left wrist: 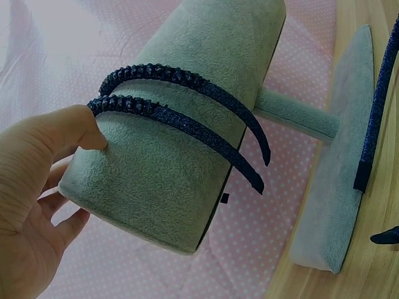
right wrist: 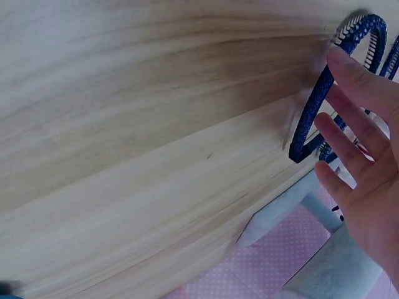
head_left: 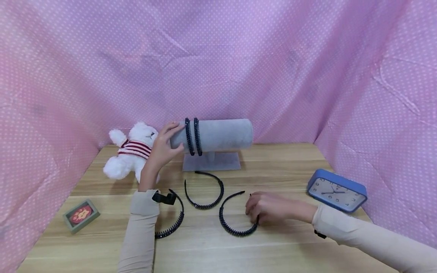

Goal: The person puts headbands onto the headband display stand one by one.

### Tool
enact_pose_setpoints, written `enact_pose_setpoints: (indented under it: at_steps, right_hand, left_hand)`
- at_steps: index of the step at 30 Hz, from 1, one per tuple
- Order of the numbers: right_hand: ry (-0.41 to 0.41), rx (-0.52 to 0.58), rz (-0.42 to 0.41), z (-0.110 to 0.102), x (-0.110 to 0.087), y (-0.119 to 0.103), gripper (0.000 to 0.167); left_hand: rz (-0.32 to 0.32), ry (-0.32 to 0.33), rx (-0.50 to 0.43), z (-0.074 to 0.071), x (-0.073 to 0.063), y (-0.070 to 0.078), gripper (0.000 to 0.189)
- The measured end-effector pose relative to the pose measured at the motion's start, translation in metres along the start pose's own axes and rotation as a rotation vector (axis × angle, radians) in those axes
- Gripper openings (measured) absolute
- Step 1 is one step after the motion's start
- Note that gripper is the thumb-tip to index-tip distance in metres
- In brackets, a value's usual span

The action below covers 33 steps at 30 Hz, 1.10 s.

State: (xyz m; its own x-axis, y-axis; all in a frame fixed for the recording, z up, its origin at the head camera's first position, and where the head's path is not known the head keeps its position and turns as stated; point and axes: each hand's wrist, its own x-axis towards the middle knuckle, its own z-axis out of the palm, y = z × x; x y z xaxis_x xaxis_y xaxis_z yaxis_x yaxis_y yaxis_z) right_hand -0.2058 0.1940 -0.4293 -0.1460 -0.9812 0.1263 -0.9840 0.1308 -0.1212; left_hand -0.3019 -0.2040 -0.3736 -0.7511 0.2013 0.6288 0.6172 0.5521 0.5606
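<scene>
- A dark headband (head_left: 237, 232) is lying on the counter (head_left: 198, 258), the right hand (head_left: 273, 206) touching it by the thumb, grip apart.
- The left hand (head_left: 161, 151) is clasping the padded roll (head_left: 227, 135) at one end, probably steadying it.
- Two more headbands (head_left: 198, 137) are hugging the roll, their curve likely holding them.
- Dotted pink cloth (head_left: 218, 60) is draping behind the wooden counter.
</scene>
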Motion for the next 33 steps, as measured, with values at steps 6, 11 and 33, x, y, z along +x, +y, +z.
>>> enact_pose_setpoints:
  at_steps: [6,11,33]
  right_hand:
    - [0.017,-0.022,0.036,0.000,-0.006,0.001,0.017]
    - [-0.012,0.015,0.106,-0.002,-0.011,0.003,0.015]
    - [0.105,0.129,0.175,-0.016,-0.021,0.026,0.025]
  left_hand:
    - [-0.023,-0.011,0.002,0.002,-0.003,0.001,0.056]
    - [-0.021,-0.008,-0.019,0.003,-0.005,0.001,0.057]
    - [-0.026,-0.008,-0.031,0.002,-0.002,0.001,0.057]
